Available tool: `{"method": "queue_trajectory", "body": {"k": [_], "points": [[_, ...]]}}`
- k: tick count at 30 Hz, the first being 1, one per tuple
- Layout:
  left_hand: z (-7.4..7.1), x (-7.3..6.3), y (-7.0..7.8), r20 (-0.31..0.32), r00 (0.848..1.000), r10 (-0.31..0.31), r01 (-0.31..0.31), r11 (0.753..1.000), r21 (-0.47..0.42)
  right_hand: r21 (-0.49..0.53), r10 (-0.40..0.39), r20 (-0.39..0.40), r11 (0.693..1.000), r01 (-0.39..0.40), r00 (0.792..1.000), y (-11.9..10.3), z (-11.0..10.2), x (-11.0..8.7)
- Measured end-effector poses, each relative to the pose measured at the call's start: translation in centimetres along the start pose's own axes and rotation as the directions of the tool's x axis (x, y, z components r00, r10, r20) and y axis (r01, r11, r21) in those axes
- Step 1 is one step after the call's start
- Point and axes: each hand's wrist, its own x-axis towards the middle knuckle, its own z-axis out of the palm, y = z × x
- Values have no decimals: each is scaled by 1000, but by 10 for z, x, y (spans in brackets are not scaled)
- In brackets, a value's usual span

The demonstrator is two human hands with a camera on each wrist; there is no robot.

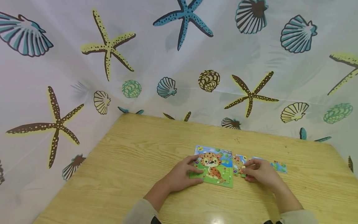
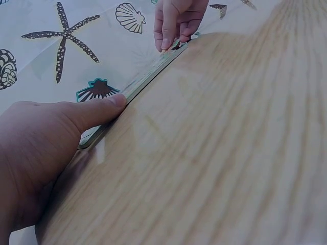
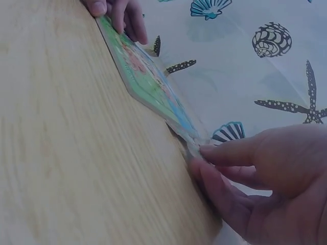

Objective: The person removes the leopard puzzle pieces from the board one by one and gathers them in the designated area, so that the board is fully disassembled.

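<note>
A jigsaw puzzle board point(image 1: 213, 174) with a spotted leopard cub on grass lies flat on the wooden table. My left hand point(image 1: 183, 174) rests at its left side, fingers spread over the board; in the left wrist view the thumb point(image 2: 110, 104) lies along its near edge. Just right of the board, my right hand point(image 1: 261, 172) pinches a small puzzle piece between thumb and fingertips, mostly hidden by them. Under and beside these fingers lie loose puzzle pieces point(image 1: 239, 160). In the right wrist view the right hand point(image 3: 265, 178) is close to the board's corner point(image 3: 171, 115).
More loose pieces point(image 1: 280, 167) lie to the right, behind the right hand. The wooden table point(image 1: 134, 149) extends on both sides. A white cloth point(image 1: 179, 68) printed with shells and starfish hangs along the table's back and left edges.
</note>
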Motion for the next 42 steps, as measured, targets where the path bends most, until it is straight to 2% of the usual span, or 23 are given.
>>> {"method": "queue_trajectory", "body": {"k": [6, 11, 14, 17, 24, 31, 36, 42], "points": [[-2, 0, 2, -7, 1000, 5, -5, 1000, 14, -184, -23, -144, 983, -4, 989, -13, 13, -5], [-3, 1, 2, -3, 1000, 9, -9, 1000, 25, -299, -59, -194, 954, -1, 979, -18, 17, -8], [-4, 3, 1, 2, 1000, 10, -10, 1000, 29, -320, -70, -194, 948, 4, 979, -21, 19, -8], [-4, 3, 0, 12, 1000, 11, -11, 1000, 21, -289, -81, -164, 957, 30, 983, -24, 23, -5], [-4, 2, -1, 7, 1000, 23, -23, 1000, 8, -215, -146, -23, 967, 138, 989, -40, 45, 10], [-4, 1, 2, 16, 1000, 13, -13, 1000, 7, -188, -156, 83, 968, 169, 984, -51, 65, 32], [-4, -1, 4, 14, 1000, 9, -8, 1000, -3, -247, -118, 157, 957, 154, 981, -53, 72, 43], [-5, -3, 5, 15, 1000, -6, 6, 1000, -5, -353, -143, 179, 914, 199, 973, -54, 75, 44]]}}
